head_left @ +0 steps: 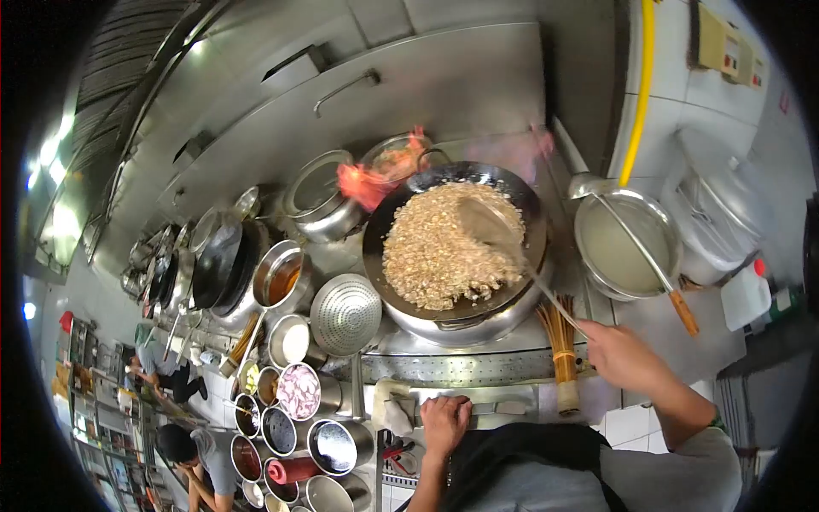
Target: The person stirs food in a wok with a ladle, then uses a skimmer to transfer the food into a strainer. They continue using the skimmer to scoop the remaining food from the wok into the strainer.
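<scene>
My right hand (pixel 621 354) is wrapped round the handle of a long ladle (pixel 495 226), whose blurred head lies in the chopped, browned food (pixel 431 243). That food fills much of a large black wok (pixel 536 200) on the stove, with orange flames (pixel 363 183) at its upper left. Down at the stove's front edge is my left hand (pixel 446 422), its fingers curled; whether it grips anything there is hidden. A pale cloth (pixel 392 408) lies just left of it. A bamboo brush (pixel 563 363) stands between the wok and my right hand.
Right of the wok, a ladle with a wooden handle (pixel 682 311) rests across a pot of cloudy liquid (pixel 627 247). A perforated skimmer (pixel 345 314) and several metal containers are at the left, one with chopped onion (pixel 299 391). Two people (pixel 209 452) (pixel 162 363) are at lower left.
</scene>
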A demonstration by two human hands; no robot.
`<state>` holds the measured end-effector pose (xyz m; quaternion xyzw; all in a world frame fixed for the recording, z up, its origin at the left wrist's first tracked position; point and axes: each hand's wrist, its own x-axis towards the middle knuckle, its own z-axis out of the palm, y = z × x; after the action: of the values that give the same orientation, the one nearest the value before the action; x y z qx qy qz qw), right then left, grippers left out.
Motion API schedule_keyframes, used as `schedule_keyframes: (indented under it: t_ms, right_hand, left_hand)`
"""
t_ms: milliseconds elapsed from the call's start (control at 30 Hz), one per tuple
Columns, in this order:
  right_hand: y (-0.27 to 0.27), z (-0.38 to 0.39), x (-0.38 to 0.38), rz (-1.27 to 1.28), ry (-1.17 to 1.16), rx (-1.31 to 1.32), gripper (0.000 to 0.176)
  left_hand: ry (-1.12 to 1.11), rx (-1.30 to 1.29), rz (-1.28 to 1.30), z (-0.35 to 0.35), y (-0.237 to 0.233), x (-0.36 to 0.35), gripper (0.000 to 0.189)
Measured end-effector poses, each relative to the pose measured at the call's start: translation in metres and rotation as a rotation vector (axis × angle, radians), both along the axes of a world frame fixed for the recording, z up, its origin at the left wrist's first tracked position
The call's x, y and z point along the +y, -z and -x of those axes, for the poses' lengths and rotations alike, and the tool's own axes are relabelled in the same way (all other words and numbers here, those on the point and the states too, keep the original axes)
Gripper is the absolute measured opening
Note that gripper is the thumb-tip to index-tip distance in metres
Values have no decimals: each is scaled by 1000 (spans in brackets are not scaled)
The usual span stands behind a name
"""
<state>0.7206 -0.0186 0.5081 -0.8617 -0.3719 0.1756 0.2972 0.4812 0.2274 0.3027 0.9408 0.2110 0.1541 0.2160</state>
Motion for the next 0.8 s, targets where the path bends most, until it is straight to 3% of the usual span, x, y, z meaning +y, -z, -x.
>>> schedule_keyframes:
  t_ms: [300,400,500,633,800]
  right_hand:
    - [33,-68,49,-58,201,-389,38]
    - [45,-81,61,27,175,-360,37]
    - [46,-89,65,-202,107,-293,34]
    - [42,-107,61,-193,212,-346,34]
    - [43,-116,67,-7,236,-324,39]
  left_hand:
    - [22,-8,-30,3,3,2,19]
    - [11,-12,-17,5,5,2,20]
    - [-9,6,-14,4,2,1,19]
    - [-17,-3,2,3,0,1,19]
    - [-12,16,4,1,1,2,20]
